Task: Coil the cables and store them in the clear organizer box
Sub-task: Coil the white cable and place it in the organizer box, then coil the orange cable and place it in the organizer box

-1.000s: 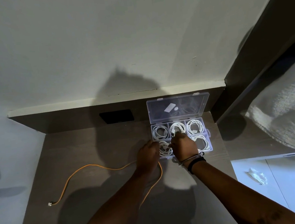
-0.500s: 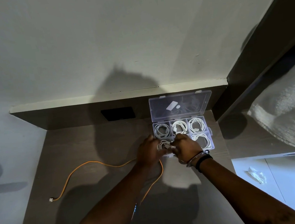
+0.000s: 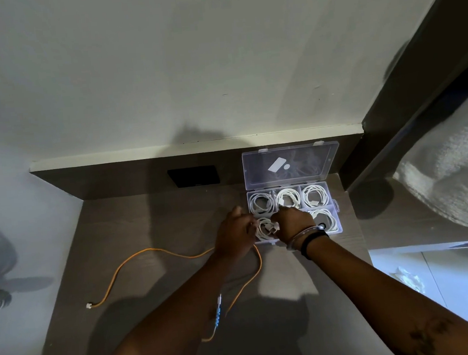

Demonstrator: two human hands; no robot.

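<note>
Right of centre on the bench [image 3: 152, 229], clear organizer box [image 3: 293, 210] sits with lid [image 3: 291, 165] propped open against the back panel. Three rear compartments each hold a white coiled cable [image 3: 315, 195]; so does the front right one. Left hand [image 3: 233, 235] and right hand [image 3: 292, 224] meet over the front left compartment, both grips pinched on a white cable coil [image 3: 265, 228] there. Orange cable [image 3: 138, 259] trails uncoiled across the bench, lower left, passing under the left forearm. Bracelets [image 3: 307, 236] on right wrist.
</note>
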